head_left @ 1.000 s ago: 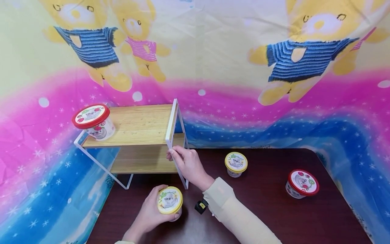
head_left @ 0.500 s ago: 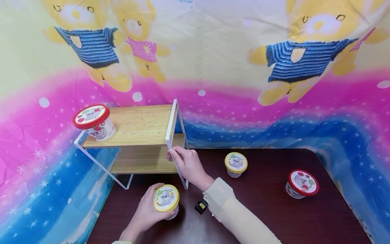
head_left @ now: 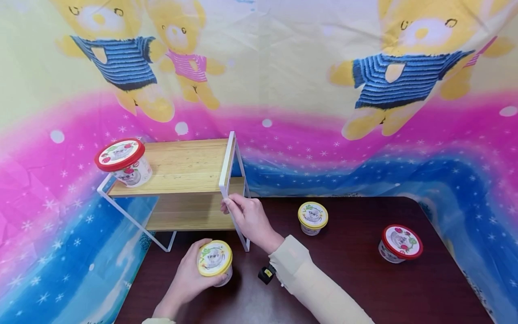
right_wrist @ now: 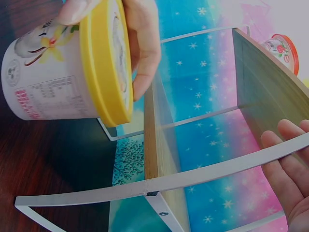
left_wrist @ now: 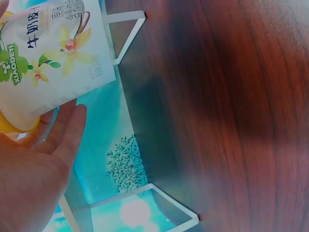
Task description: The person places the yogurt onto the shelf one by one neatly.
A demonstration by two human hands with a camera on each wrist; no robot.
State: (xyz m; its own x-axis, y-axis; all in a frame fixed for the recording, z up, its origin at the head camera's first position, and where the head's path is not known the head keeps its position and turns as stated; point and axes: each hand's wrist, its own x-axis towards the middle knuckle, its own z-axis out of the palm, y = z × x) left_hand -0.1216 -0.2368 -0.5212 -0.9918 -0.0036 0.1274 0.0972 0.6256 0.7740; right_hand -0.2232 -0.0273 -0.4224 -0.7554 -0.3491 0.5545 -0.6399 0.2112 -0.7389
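My left hand (head_left: 183, 280) grips a white paper tub (left_wrist: 48, 63) with a yellow lid (head_left: 216, 258), thumb on one side and fingers on the other. The tub is off the table, in front of the two-tier wooden shelf (head_left: 188, 164). Yellow flowers are printed on its side. My right hand (head_left: 252, 221) holds the white metal frame (right_wrist: 231, 166) at the shelf's right front upright; in the right wrist view its fingers lie behind the bar. A larger red-lidded tub (head_left: 131, 173) stands at the left end of the top board. The lower board (head_left: 188, 213) lies beneath.
On the dark wooden table (head_left: 348, 288), another yellow-lidded tub (head_left: 313, 218) stands right of the shelf. Farther right is a red-lidded tub (head_left: 400, 243). A small black device (head_left: 266, 273) shows by the right cuff. A printed bear curtain (head_left: 291, 90) hangs behind.
My left hand has carried the yellow-lidded tub a little left and towards the shelf. The right hand has stayed on the frame, and the other tubs have not moved.
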